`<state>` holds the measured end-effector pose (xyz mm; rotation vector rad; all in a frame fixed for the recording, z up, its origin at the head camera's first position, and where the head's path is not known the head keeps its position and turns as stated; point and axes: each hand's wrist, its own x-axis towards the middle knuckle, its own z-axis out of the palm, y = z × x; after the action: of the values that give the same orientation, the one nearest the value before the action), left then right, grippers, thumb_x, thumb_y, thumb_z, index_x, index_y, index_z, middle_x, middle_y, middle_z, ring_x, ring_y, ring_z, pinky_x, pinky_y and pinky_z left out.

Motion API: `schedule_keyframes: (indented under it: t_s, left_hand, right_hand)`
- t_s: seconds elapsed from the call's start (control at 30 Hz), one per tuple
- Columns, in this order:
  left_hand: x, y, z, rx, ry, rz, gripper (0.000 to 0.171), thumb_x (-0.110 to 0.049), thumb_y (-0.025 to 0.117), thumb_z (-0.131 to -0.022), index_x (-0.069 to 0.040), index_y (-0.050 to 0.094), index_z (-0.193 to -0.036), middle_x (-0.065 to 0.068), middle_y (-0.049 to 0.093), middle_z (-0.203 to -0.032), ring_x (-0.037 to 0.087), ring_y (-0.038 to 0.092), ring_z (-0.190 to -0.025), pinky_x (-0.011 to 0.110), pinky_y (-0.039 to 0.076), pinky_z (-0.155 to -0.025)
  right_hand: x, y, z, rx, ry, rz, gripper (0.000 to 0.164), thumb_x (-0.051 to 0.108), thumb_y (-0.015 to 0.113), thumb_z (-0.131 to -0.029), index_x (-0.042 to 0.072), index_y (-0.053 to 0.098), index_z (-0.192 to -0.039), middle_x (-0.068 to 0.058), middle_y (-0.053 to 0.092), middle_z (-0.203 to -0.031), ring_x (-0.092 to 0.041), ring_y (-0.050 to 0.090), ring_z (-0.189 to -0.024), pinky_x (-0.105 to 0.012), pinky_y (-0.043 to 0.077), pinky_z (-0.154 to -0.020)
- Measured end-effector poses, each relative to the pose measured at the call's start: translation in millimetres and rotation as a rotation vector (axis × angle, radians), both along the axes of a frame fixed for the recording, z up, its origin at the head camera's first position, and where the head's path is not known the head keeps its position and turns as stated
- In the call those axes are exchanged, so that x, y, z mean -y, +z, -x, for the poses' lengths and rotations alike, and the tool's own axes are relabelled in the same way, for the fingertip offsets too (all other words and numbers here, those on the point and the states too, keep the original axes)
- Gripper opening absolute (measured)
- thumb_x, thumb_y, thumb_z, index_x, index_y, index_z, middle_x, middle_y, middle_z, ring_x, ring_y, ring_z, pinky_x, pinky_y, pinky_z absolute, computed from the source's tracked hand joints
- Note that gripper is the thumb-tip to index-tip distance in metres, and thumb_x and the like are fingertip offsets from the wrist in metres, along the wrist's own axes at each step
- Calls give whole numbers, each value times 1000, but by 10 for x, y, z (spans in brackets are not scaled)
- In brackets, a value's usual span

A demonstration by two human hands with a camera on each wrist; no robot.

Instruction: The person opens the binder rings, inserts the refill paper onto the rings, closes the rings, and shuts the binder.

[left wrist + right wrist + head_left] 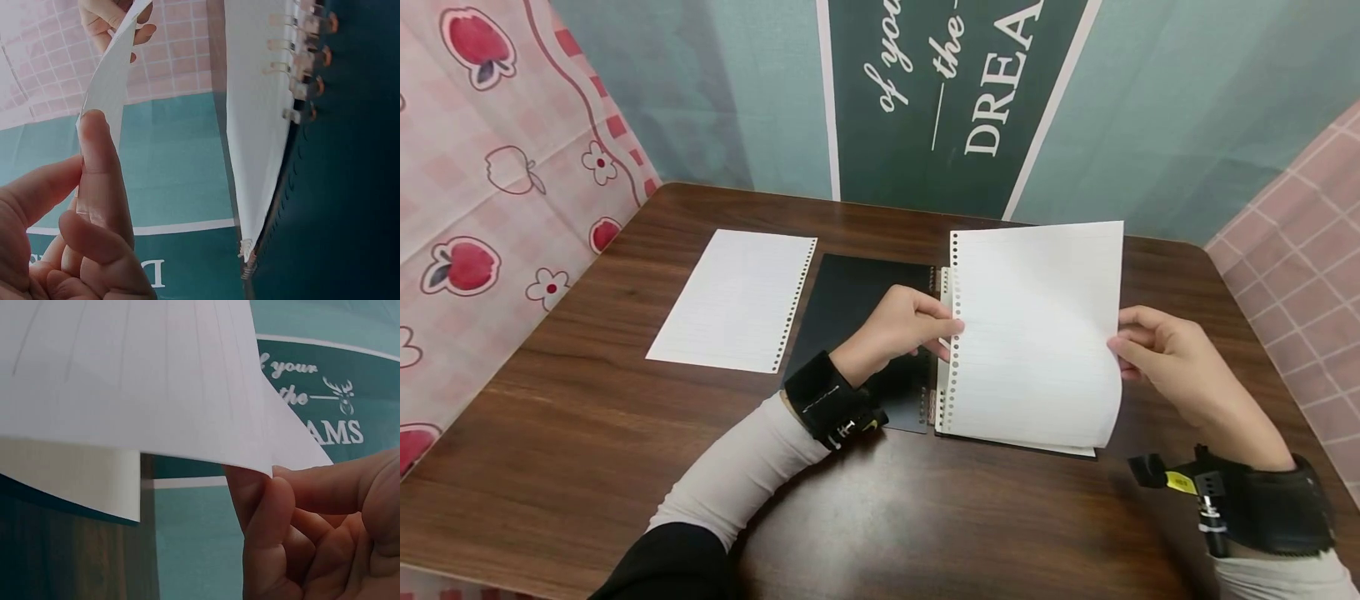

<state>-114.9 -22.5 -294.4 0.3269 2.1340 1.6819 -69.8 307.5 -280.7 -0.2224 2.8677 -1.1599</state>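
Observation:
Both hands hold a loose lined sheet (1037, 333) with punched holes along its left side, raised over the right half of a ring binder. The left hand (906, 323) pinches its holed edge between thumb and fingers. At the opposite edge the right hand (1165, 350) pinches it with thumb and forefinger, and the paper bows there. The binder's black cover (857, 292) lies spread flat on the left. Its metal rings (309, 62) stand along the spine, with more white pages (256, 125) on them, mostly hidden from the head camera under the held sheet.
A second lined, punched sheet (733, 300) lies flat on the brown wooden table (587, 400), left of the binder. Behind the table hangs a green curtain with white lettering (955, 100). An apple-print cloth (512, 167) borders the left, pink tiles (1307, 275) the right.

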Motion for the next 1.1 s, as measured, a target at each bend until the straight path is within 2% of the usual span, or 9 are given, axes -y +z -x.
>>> schedule_keyframes:
  t_s: [0.13, 0.37, 0.6, 1.0, 1.1]
  left_hand:
    - [19, -28, 19, -8, 13, 9, 15, -17, 72, -91, -5, 77, -99, 7, 77, -86, 8, 71, -65, 22, 35, -50]
    - [23, -109, 69, 21, 27, 5, 15, -16, 72, -91, -4, 76, -100, 5, 76, -80, 8, 70, -63, 21, 34, -50]
    - [11, -181, 113, 21, 32, -5, 16, -17, 71, -92, -6, 76, -103, 6, 76, -84, 8, 70, -66, 22, 34, -51]
    - [-27, -228, 149, 26, 45, -10, 17, -16, 71, -92, -4, 76, -103, 7, 75, -83, 10, 69, -66, 22, 34, -51]
    - [-37, -239, 155, 33, 47, -19, 17, -15, 71, -92, -3, 75, -103, 9, 75, -85, 12, 69, -65, 22, 38, -54]
  right_hand:
    - [42, -40, 13, 12, 7, 5, 29, 4, 54, -101, -9, 50, -126, 17, 61, -78, -8, 55, -67, -21, 54, -61]
    - [80, -76, 16, 12, 13, 14, 28, 3, 53, -101, -9, 50, -126, 15, 62, -78, -8, 56, -67, -22, 55, -61]
    - [95, -81, 14, -5, -2, 7, 25, 1, 52, -100, -9, 51, -123, 12, 62, -77, -10, 57, -66, -21, 55, -61]
    - [107, -90, 8, -35, -28, 12, 22, 0, 51, -100, -9, 52, -120, 13, 61, -75, -5, 56, -65, -19, 54, -60]
    - [107, -94, 8, -40, -30, 15, 21, 0, 51, -100, -8, 52, -119, 13, 60, -75, -6, 56, -65, -19, 54, -60]
